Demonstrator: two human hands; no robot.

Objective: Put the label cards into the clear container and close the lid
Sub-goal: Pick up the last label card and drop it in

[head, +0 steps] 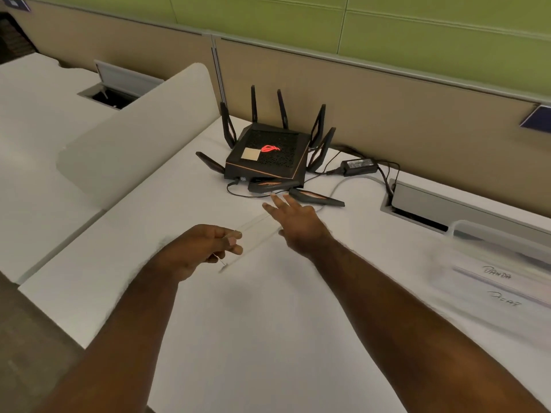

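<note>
A flat clear lid [256,234], barely visible against the white desk, hangs just above the desk between my hands. My left hand [205,248] pinches its near left edge between thumb and fingers. At the lid's far right edge is my right hand [298,225], fingers spread and the thumb close to the rim; I cannot tell if it touches. The clear container [465,234] stands at the right, blurred by motion. White label cards [501,281] with handwriting lie at or in it; the blur hides which.
A black router [268,156] with several antennas sits just beyond my right hand, its cables and a power brick [359,166] trailing right. A cable hatch [423,204] opens at the back right. A white divider [143,135] stands on the left.
</note>
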